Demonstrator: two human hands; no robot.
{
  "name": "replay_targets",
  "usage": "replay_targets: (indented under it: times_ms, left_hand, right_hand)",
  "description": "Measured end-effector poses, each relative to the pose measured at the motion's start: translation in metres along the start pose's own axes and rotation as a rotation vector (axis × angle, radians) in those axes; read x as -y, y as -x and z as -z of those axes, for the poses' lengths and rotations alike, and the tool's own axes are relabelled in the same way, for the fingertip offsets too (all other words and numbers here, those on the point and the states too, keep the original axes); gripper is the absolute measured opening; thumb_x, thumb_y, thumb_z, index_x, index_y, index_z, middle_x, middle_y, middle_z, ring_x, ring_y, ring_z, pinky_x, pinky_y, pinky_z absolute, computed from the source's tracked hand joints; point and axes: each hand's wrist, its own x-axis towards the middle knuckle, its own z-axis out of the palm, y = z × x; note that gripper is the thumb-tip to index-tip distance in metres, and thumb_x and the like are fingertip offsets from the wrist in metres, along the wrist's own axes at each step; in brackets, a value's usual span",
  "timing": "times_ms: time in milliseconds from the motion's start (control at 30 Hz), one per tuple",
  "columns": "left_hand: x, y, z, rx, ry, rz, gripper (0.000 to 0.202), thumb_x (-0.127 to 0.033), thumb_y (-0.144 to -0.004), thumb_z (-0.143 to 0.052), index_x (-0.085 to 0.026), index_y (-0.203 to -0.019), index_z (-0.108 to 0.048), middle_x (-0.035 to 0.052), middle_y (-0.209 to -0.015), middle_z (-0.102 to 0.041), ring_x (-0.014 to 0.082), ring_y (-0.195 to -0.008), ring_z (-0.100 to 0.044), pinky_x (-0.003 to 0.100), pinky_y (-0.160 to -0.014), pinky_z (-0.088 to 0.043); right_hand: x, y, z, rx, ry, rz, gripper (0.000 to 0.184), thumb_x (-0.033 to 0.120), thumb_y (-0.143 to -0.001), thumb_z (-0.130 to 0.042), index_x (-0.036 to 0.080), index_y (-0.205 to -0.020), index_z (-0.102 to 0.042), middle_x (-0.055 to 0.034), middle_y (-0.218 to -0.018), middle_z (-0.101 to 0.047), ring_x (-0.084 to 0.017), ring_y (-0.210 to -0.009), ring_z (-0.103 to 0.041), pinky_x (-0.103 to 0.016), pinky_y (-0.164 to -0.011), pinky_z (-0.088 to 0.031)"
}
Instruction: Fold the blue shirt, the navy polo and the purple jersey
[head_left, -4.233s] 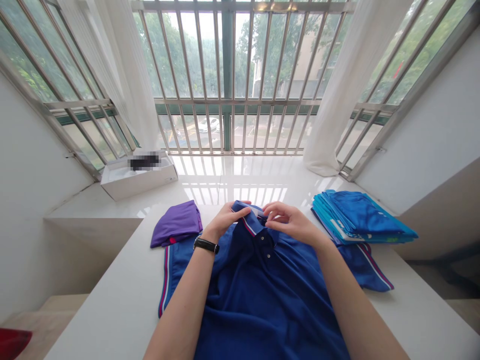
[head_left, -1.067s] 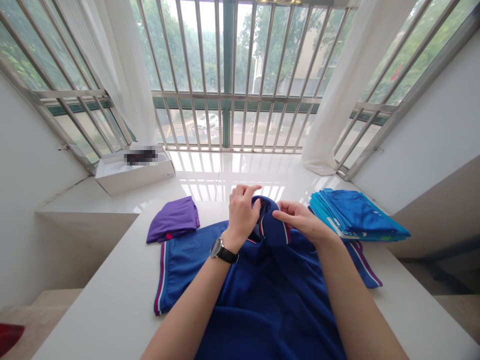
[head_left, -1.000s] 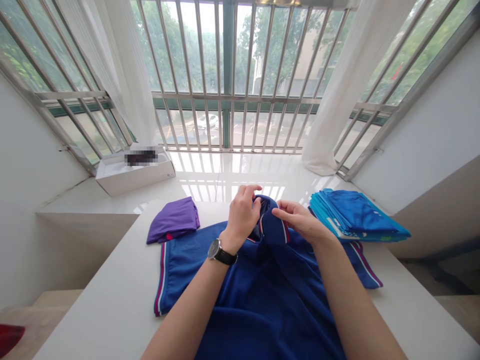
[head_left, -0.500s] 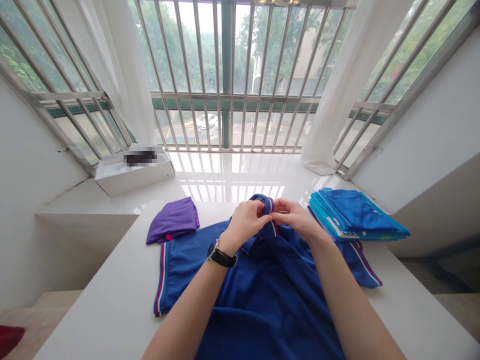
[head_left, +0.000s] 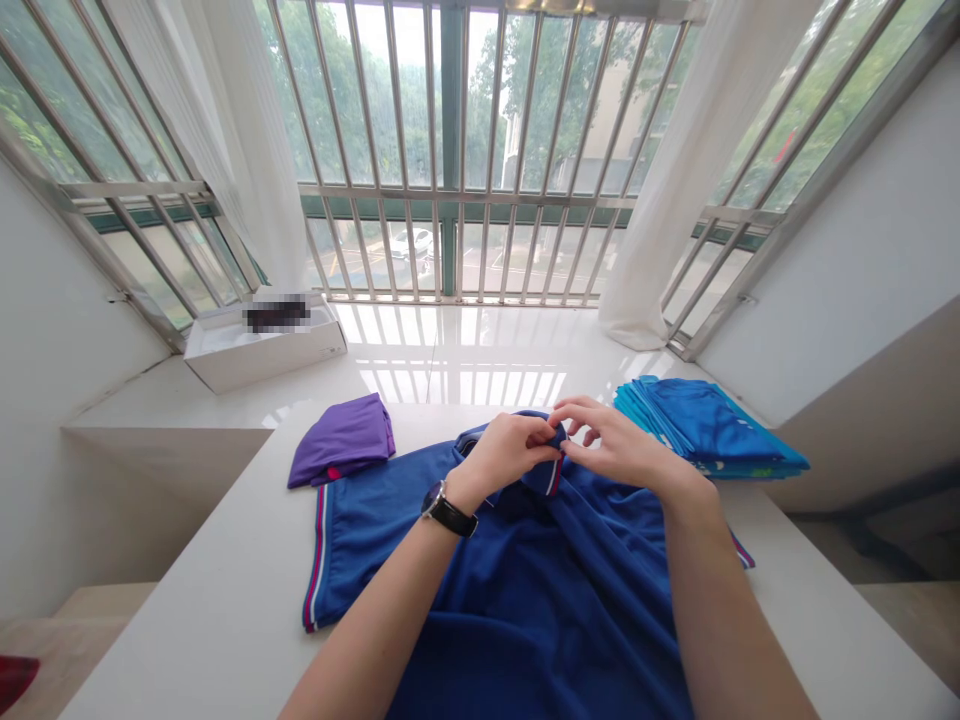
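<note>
A royal-blue polo shirt (head_left: 525, 620) lies spread on the white table, its body running toward me under my forearms. My left hand (head_left: 506, 450), with a black-strapped wristwatch (head_left: 448, 512) on its wrist, pinches the folded-up collar (head_left: 551, 470) from the left. My right hand (head_left: 619, 445) grips the same collar from the right, its fingers curled over the edge. The collar has red and white trim. A sleeve (head_left: 352, 530) with striped edging spreads to the left, and my right forearm hides most of the other sleeve.
A folded purple garment (head_left: 341, 440) lies left of the shirt. A stack of folded blue shirts (head_left: 705, 425) sits at the back right. A white box (head_left: 262, 360) stands on the glossy windowsill (head_left: 450, 370), below barred windows and white curtains (head_left: 255, 150). The white table (head_left: 187, 620) ends near the sill.
Both hands have slid rightward along the collar, which now sits lower and flatter. My right forearm covers more of the right sleeve, and the view has shifted slightly.
</note>
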Motion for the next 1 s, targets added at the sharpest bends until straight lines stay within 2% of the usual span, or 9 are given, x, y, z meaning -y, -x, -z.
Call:
replay_targets:
  times_ms: [133,233,333,433,500,633,733,833,1000]
  left_hand:
    - [-0.002,0.002,0.001,0.053,0.003,0.021,0.010,-0.023,-0.084,-0.066,-0.017,-0.090,-0.072,0.0019,-0.080,-0.072,0.0163,-0.076,-0.066,0.025,-0.072,-0.052]
    - [-0.001,0.007,0.023,0.109,-0.019,-0.024,0.025,-0.015,-0.084,-0.062,-0.019,-0.107,-0.070,0.0058,-0.103,-0.073,0.0199,-0.098,-0.067,0.031,-0.091,-0.052]
    - [0.003,0.016,0.055,0.094,-0.285,-0.005,0.034,-0.008,-0.083,-0.057,-0.023,-0.110,-0.070,0.0087,-0.132,-0.061,0.0253,-0.128,-0.052,0.042,-0.111,-0.040]
    - [0.010,0.024,0.076,0.184,-0.463,0.101,0.048,0.001,-0.077,-0.052,-0.025,-0.113,-0.069,0.0092,-0.145,-0.049,0.0267,-0.140,-0.038,0.044,-0.115,-0.033]
    - [0.016,0.025,0.080,0.269,-0.492,0.145,0.054,0.003,-0.073,-0.052,-0.025,-0.115,-0.069,0.0090,-0.143,-0.049,0.0266,-0.137,-0.042,0.041,-0.113,-0.036]
    - [0.027,0.023,0.072,0.379,-0.490,0.205,0.046,-0.003,-0.067,-0.065,-0.022,-0.109,-0.071,0.0074,-0.126,-0.060,0.0254,-0.114,-0.059,0.035,-0.100,-0.047]
    - [0.032,0.021,0.071,0.355,-0.449,0.228,0.038,-0.010,-0.065,-0.073,-0.020,-0.101,-0.073,0.0061,-0.113,-0.066,0.0255,-0.104,-0.062,0.034,-0.091,-0.050]
    - [0.030,0.021,0.077,0.315,-0.352,0.189,0.022,-0.019,-0.067,-0.077,-0.020,-0.088,-0.075,0.0059,-0.110,-0.067,0.0252,-0.102,-0.062,0.031,-0.087,-0.049]
    - [0.027,0.025,0.093,0.331,-0.214,0.217,0.024,-0.039,-0.068,-0.080,-0.019,-0.079,-0.075,0.0033,-0.087,-0.070,0.0207,-0.085,-0.064,0.028,-0.073,-0.047]
  right_hand:
    - [0.000,-0.001,0.001,0.081,0.019,-0.135,0.020,0.027,-0.079,-0.060,0.022,-0.096,-0.069,-0.0019,-0.081,-0.068,-0.017,-0.074,-0.063,-0.028,-0.068,-0.050]
    - [-0.003,-0.002,0.005,0.065,0.082,-0.193,0.012,0.029,-0.078,-0.061,0.021,-0.083,-0.069,-0.0016,-0.073,-0.065,-0.018,-0.070,-0.061,-0.028,-0.065,-0.047]
    - [-0.008,0.000,0.012,-0.018,0.119,-0.164,0.012,0.030,-0.079,-0.060,0.022,-0.080,-0.069,-0.0022,-0.076,-0.066,-0.018,-0.073,-0.061,-0.029,-0.070,-0.047]
    - [-0.012,0.002,0.016,-0.050,0.100,-0.108,0.013,0.032,-0.080,-0.059,0.023,-0.081,-0.069,-0.0022,-0.080,-0.068,-0.018,-0.076,-0.062,-0.029,-0.073,-0.047]
    - [-0.014,0.004,0.018,-0.043,0.091,-0.091,0.014,0.033,-0.081,-0.059,0.023,-0.082,-0.068,-0.0017,-0.081,-0.068,-0.018,-0.075,-0.062,-0.029,-0.073,-0.047]
    - [-0.016,0.009,0.022,-0.063,0.091,-0.091,0.015,0.035,-0.085,-0.057,0.024,-0.086,-0.066,-0.0011,-0.084,-0.068,-0.018,-0.077,-0.062,-0.030,-0.074,-0.048]
    - [-0.017,0.014,0.027,-0.097,0.090,-0.121,0.015,0.037,-0.086,-0.057,0.024,-0.088,-0.064,-0.0012,-0.083,-0.068,-0.019,-0.078,-0.063,-0.030,-0.074,-0.050]
    - [-0.017,0.016,0.027,-0.089,0.081,-0.158,0.015,0.037,-0.083,-0.058,0.024,-0.088,-0.064,-0.0016,-0.083,-0.068,-0.020,-0.078,-0.063,-0.031,-0.074,-0.051]
    - [-0.021,0.008,0.015,0.085,-0.038,-0.146,0.026,0.035,-0.080,-0.064,0.026,-0.102,-0.072,-0.0038,-0.107,-0.072,-0.024,-0.097,-0.065,-0.035,-0.088,-0.051]
